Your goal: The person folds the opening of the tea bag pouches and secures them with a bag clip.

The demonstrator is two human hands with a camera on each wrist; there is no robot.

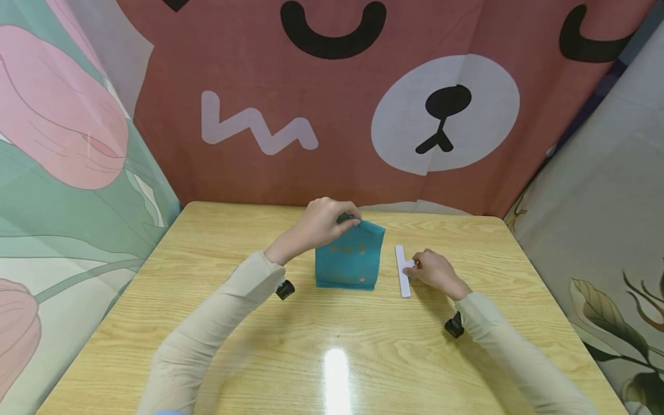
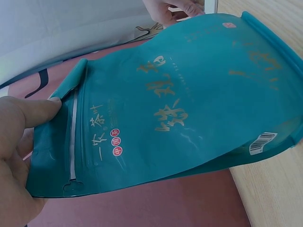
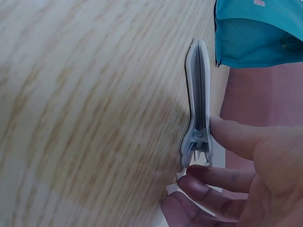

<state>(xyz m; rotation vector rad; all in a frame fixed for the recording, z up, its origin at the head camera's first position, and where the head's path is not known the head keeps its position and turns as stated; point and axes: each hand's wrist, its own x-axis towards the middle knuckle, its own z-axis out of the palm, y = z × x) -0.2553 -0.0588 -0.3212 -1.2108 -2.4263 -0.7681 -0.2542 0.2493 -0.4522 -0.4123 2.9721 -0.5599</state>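
Observation:
My left hand (image 1: 325, 222) pinches the top edge of a teal tea pouch (image 1: 349, 259), near its upper left corner. In the left wrist view a zip strip runs just below the pouch's top, part of which folds over. The pouch's lower edge is close to the wooden table; whether it touches cannot be told. To its right lies a white bag clip (image 1: 403, 271), a long bar with a short handle. My right hand (image 1: 434, 268) holds the clip by its handle, with the thumb on one side and fingers on the other, seen close in the right wrist view (image 3: 199, 94).
The light wooden table (image 1: 259, 346) carries a bright light reflection near its front. Behind it hangs a reddish-brown curtain (image 1: 249, 178) with a cartoon bear, and patterned cloths hang at both sides. A small black camera (image 1: 285, 289) sits under the left wrist.

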